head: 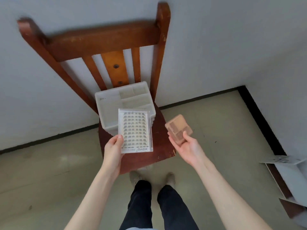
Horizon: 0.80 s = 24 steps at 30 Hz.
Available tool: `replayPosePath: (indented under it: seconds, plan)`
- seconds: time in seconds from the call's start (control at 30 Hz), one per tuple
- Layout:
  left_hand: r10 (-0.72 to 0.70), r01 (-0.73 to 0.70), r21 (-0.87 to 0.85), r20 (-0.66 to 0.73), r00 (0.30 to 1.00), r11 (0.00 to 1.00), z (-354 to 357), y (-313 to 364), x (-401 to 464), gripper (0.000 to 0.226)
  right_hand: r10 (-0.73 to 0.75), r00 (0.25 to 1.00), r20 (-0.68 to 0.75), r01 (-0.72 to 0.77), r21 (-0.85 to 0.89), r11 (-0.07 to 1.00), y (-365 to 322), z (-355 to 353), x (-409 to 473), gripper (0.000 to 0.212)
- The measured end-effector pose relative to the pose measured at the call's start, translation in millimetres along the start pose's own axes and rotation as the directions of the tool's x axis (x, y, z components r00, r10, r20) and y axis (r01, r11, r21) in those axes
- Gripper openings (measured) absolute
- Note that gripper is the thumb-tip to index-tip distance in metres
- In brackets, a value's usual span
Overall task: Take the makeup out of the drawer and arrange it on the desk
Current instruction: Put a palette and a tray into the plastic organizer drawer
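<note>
The left hand (114, 145) pinches the near left corner of a clear lash case (135, 131), held flat over the chair (106, 42) seat just in front of the white organizer (108, 103). The right hand (186, 146), to the right of the seat, grips a tan palette (178, 128), apparently eyeshadow, thumb on top, above the floor (49, 171).

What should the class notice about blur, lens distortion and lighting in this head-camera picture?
Head view: the wooden chair bows outward from wide-angle distortion, and its top corners look smeared; the lash case in the left hand is fairly sharp, its printing legible; the palette in the right hand is softer; lighting is flat, with faint shadows.
</note>
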<state>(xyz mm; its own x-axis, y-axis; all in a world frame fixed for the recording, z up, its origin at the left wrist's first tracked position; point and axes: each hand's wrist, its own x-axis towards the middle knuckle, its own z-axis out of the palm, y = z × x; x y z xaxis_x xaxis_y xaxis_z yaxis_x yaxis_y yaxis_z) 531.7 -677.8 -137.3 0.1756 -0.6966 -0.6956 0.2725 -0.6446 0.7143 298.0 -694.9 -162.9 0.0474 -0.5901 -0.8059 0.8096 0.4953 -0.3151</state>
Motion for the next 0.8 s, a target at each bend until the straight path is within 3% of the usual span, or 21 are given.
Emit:
replayPosePath:
  seconds: [0.2, 0.43, 0.57, 0.8]
  plan:
    - [0.085, -0.132, 0.167, 0.263, 0.961, 0.977, 97.3, 16.8, -39.6, 0.023, -0.215, 0.976, -0.025, 0.216, 0.045, 0.975, -68.3, -65.7, -76.8, 0.015]
    - [0.044, -0.193, 0.234, 0.521, 0.852, 0.953, 256.0, -32.9, -128.2, 0.027, -0.450, 0.889, -0.079, 0.456, 0.200, 0.867, -145.3, -196.8, -195.4, 0.015]
    - [-0.066, -0.220, 0.318, 0.690, 0.721, 0.922, 352.7, -87.6, -195.5, 0.019, -0.576, 0.795, -0.190, 0.606, 0.217, 0.765, -183.1, -288.2, -279.2, 0.015]
    - [-0.292, -0.342, 0.457, 0.851, 0.436, 0.821, 484.9, -187.7, -314.7, 0.014, -0.664, 0.524, -0.533, 0.839, 0.188, 0.511, -188.7, -440.5, -408.1, 0.015]
